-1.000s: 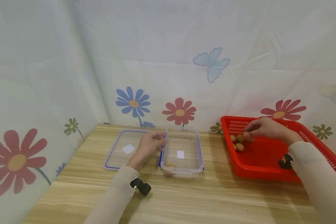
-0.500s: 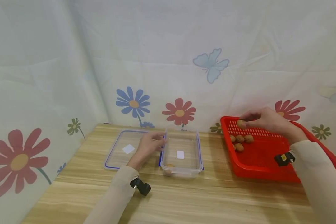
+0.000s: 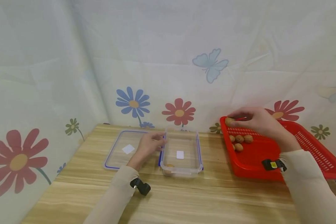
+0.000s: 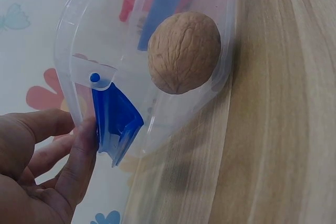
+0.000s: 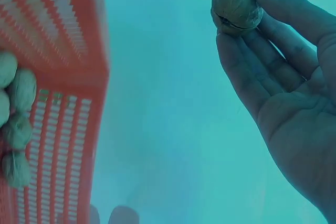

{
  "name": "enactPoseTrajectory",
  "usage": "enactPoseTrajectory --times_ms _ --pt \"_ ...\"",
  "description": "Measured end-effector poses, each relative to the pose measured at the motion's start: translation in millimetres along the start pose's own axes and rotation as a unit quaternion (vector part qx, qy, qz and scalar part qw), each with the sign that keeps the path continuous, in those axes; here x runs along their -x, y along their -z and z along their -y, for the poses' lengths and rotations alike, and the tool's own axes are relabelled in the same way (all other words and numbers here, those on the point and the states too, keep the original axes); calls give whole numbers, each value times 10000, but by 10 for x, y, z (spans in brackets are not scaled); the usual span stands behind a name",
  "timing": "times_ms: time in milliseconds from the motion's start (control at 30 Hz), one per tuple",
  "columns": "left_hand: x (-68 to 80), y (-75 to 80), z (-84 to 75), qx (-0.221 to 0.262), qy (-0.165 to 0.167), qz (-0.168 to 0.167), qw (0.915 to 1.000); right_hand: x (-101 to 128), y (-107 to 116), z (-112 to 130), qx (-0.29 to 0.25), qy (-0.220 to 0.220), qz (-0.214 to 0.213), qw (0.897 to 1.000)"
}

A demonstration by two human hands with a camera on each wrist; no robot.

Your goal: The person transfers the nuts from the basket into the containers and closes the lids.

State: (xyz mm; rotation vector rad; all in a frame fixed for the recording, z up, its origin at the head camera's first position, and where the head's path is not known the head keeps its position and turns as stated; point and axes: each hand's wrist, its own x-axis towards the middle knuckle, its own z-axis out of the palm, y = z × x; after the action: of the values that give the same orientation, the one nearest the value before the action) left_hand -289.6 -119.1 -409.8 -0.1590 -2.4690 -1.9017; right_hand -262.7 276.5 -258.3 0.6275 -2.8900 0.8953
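Right hand point(image 3: 258, 123): held walnut point(image 5: 236, 6) pinched between thumb and fingertips, at the far left corner of the red basket point(image 3: 265, 154); clearance over the rim cannot be judged from the head view. In the right wrist view a dark split is shown along the nut; much of its shell is covered by the fingers. True colours there are masked by a blue-green cast.

Five loose walnuts point(image 3: 239, 138) are made out in the basket, one largely hidden by the left wall. The basket's right part is crossed by the sleeve point(image 3: 307, 183).

Left hand point(image 3: 149, 145): fingers bent, tips set at the left rim of the clear box point(image 3: 186, 141), beside a blue clasp point(image 4: 116, 121); whether the rim is pinched cannot be told. A boxed walnut point(image 4: 185, 52) is seen in the near left corner, blurred by plastic from above. The lid point(image 3: 114, 154) is partly covered by that hand.
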Motion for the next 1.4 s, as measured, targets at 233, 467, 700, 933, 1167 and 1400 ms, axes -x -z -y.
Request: enactPoseTrajectory --times_ms 233,467,700,933,1167,1400 --pt "-3 1 2 -48 14 -9 10000 53 -189 182 -479 454 -177 9977" --pt "-9 -2 10 -85 -13 -12 10000 44 -437 299 -753 756 -292 9939" --pt "-25 -7 37 -68 -13 -24 10000 29 -666 395 -993 902 -206 9907" --pt "-40 -10 56 -30 -33 -8 10000 -7 -877 454 -1398 979 131 9852" --pt "-40 -7 50 -38 -42 9 10000 -56 -1029 493 -1519 1153 295 9812" --pt "-38 -3 52 -53 -87 29 9999 -89 -1175 511 -1623 1173 522 9784"
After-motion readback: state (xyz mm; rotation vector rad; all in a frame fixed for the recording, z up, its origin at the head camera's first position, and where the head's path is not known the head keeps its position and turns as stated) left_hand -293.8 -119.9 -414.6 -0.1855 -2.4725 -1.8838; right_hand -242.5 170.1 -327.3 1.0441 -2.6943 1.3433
